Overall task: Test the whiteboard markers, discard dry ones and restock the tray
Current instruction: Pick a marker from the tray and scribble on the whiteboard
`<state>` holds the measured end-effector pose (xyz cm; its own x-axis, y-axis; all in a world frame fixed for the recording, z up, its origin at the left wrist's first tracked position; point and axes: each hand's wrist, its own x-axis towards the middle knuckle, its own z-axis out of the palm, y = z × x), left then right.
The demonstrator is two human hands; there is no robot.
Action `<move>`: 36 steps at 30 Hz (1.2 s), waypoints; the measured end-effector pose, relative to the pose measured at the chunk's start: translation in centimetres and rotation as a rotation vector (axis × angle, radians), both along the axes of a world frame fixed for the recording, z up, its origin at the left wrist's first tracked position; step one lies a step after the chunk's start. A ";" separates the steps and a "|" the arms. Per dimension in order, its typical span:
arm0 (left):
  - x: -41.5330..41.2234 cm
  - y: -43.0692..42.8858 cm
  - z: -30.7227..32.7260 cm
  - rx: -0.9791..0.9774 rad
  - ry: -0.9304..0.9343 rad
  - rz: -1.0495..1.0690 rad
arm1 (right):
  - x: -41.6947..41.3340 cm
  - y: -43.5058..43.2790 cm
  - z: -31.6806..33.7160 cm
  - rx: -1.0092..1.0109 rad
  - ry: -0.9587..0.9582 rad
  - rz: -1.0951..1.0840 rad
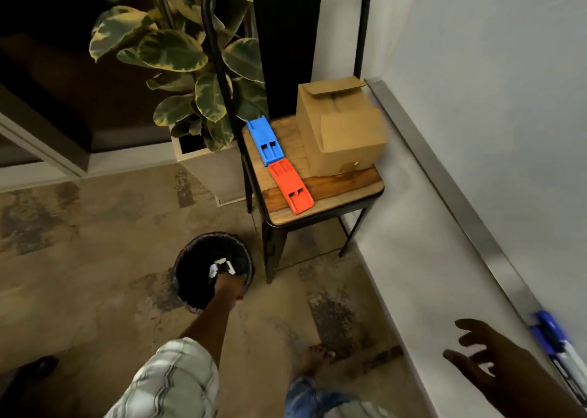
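My left hand (229, 289) reaches down into the mouth of a black wastebasket (190, 258) on the floor, closed around a white-barrelled marker (229, 266) that sticks out past my fingers. White crumpled paper lies in the bin beside it. My right hand (495, 357) hovers at the lower right with fingers spread, holding nothing, just left of the metal whiteboard tray (451, 192). Two blue-capped markers (551, 333) lie in the tray near that hand. The whiteboard (508, 68) fills the right side.
A black metal chair (320, 208) with a wooden seat stands by the tray's far end. It carries a cardboard box (343, 131), a blue plastic holder (265, 141) and a red one (290, 185). A potted plant (190, 68) stands behind. My bare foot (317, 355) is on the floor.
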<state>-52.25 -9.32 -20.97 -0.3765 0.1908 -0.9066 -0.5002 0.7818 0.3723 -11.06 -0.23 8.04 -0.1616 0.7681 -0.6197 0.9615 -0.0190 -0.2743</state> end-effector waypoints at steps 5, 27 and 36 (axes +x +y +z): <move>6.7 2.1 1.7 -0.015 0.018 -0.194 | 3.2 -1.8 -0.1 0.034 0.010 -0.043; 39.9 6.2 11.7 0.374 0.123 -1.049 | 32.7 -13.9 -4.8 0.449 -0.357 -0.620; 49.4 5.9 24.5 0.707 0.250 -1.509 | 35.8 -15.5 -8.5 0.414 -0.410 -0.568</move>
<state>-2.81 -3.39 3.48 0.3981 0.8039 -0.4419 0.6078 0.1296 0.7834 24.70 -15.71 -0.49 0.4998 0.8443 -0.1930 0.8610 -0.5085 0.0054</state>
